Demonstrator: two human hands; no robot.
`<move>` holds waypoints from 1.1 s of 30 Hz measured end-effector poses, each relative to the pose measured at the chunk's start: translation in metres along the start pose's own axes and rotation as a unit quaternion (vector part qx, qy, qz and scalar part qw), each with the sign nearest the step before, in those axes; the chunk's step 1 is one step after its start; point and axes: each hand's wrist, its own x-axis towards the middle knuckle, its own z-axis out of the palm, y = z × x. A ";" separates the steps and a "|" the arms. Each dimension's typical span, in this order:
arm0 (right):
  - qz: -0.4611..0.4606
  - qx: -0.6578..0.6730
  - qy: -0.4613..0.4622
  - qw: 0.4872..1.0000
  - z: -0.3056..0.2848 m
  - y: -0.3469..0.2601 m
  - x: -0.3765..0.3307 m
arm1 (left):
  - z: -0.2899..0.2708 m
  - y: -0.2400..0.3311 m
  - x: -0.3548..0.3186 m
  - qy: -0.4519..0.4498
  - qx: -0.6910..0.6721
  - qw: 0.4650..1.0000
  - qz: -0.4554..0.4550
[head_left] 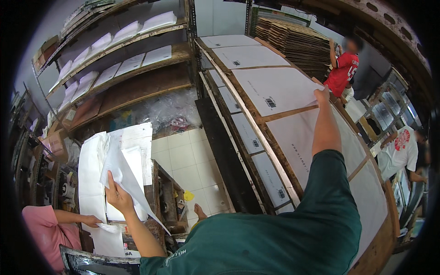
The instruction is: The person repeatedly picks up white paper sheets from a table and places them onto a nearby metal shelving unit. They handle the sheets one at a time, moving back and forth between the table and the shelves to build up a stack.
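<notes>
My left hand (120,198) is closed on a thin pale grey-white sheet (120,167), which hangs slanting beside stacks of white sheets (91,160) on a low wooden stand. Out to the right, my right arm reaches across a long wooden table. There my right hand (322,94) pinches the far right corner of a flat white sheet (275,87) with small black print. More printed white sheets (300,142) lie in a row along the same table. Whether these sheets are cloth or plastic I cannot tell.
At lower left a person in pink (50,229) handles white sheets. Beyond the table stand people in red (344,68) and white (398,151). Shelves (133,78) hold sheet stacks; a pile of wooden boards (291,43) stands behind. A lower tier (245,133) also carries sheets.
</notes>
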 end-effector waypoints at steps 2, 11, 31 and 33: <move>0.064 -0.086 0.084 0.991 0.012 -0.009 -0.004 | -0.006 0.006 0.004 -0.002 0.000 1.000 0.006; -0.179 0.209 -0.066 0.959 0.047 -0.245 -0.080 | 0.051 0.049 0.049 -0.091 -0.204 0.975 -0.022; -0.443 0.087 -0.322 0.832 0.050 -0.267 -0.513 | 0.118 0.112 0.002 -0.467 -0.323 0.820 -0.070; -0.437 0.086 -0.306 0.842 0.055 -0.262 -0.514 | 0.117 0.121 -0.010 -0.469 -0.287 0.834 -0.050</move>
